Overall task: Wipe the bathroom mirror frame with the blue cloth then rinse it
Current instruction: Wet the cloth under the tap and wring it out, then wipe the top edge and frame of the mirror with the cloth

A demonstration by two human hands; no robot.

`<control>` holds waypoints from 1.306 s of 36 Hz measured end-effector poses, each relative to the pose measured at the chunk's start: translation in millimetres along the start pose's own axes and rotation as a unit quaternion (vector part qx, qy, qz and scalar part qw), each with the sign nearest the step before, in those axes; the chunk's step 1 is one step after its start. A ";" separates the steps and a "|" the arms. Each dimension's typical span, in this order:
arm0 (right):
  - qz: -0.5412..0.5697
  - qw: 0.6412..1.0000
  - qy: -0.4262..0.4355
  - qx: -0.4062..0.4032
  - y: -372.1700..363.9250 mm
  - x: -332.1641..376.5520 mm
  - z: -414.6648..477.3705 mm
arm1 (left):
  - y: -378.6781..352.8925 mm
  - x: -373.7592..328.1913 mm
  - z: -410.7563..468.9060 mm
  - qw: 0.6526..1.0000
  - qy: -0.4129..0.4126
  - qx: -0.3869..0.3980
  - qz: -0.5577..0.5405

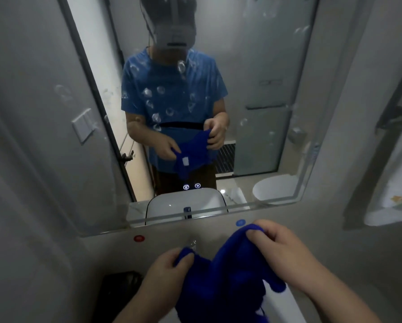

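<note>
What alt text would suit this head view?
Two bare hands, left hand and right hand, hold a bunched blue cloth below a water-spotted bathroom mirror, above a white sink. Red and blue dots mark the wall beneath the mirror.

**Layout at the bathroom mirror**

We stand before the mirror (253, 89), which hangs on the wall ahead; its frame (190, 216) runs along the lower edge, above our hands. Below the frame, two round wall markers: one to the left (138, 238), one to the right (240, 222). Between them, lower, the tap (193, 243). The cloth (221, 273) hangs between our hands, over the basin (286, 306): left hand (169, 264) at its left corner, right hand (277, 243) at its upper right. A wall switch (83, 125) sits left of the mirror; a rack (391, 145) stands at far right.
</note>
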State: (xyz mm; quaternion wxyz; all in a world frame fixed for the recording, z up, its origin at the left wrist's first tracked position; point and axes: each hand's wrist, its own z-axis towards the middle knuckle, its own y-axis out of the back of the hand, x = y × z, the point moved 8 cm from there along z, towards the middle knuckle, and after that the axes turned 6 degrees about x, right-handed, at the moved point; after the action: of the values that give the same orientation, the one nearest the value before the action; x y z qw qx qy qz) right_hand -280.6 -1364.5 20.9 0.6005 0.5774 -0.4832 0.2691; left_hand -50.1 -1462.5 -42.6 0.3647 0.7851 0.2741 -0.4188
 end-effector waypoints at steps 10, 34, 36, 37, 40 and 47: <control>-0.265 0.953 -0.143 -0.032 11.9 -51.6 -4.3 | -27.6 -103.4 -27.3 0.958 -0.156 0.096 -0.222; 0.174 0.982 -0.055 -0.040 29.9 -48.8 -13.1 | -30.2 -193.7 14.8 0.978 -0.195 -0.019 -0.068; 0.175 0.982 -0.021 -0.074 59.7 -30.1 -6.6 | -20.3 -187.1 24.2 0.989 -0.142 -0.015 -0.031; 0.168 0.982 0.008 -0.083 73.1 -17.5 -5.0 | -17.0 -183.9 28.3 0.993 -0.119 -0.011 -0.008; 0.123 0.976 0.109 -0.143 119.7 26.4 0.3 | -7.4 -187.6 34.6 0.992 -0.083 0.019 0.093; -0.001 0.881 0.334 -0.336 228.3 153.1 25.1 | 51.7 -327.8 -13.6 0.879 -0.313 -0.141 0.330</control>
State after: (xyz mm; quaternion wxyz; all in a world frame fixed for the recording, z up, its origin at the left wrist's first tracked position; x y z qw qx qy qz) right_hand -429.1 -1381.4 253.0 0.8846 0.2175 -0.3151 0.2663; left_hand -169.4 -1522.7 261.5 0.6559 0.5979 -0.0735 -0.4549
